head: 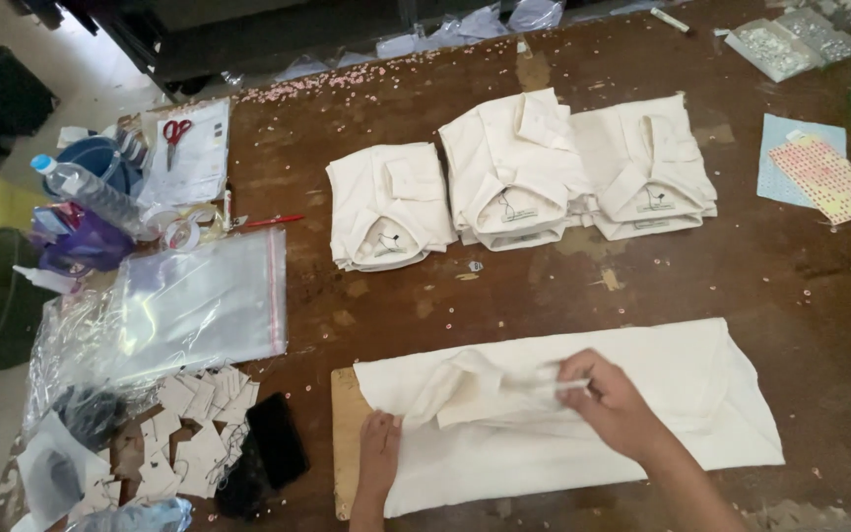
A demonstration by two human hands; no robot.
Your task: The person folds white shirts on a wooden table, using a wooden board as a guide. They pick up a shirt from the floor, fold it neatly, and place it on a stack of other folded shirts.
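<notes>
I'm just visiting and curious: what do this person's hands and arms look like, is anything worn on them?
Both are bare. The left hand and right hand show no gloves, rings or watch, and no sleeve reaches either forearm as far as the picture shows. The fingers are slightly blurred, so small details cannot be told.

Up beyond the hands, three folded cream shirts [519, 177]; off left, clear plastic bags [199, 300], red-handled scissors [175, 133], black phone [277, 438], paper tags [189, 433].

Worn dark-brown wooden table [504, 296], scattered pink specks; pale floor [100, 74] at left; dark furniture [248, 34] behind.
</notes>
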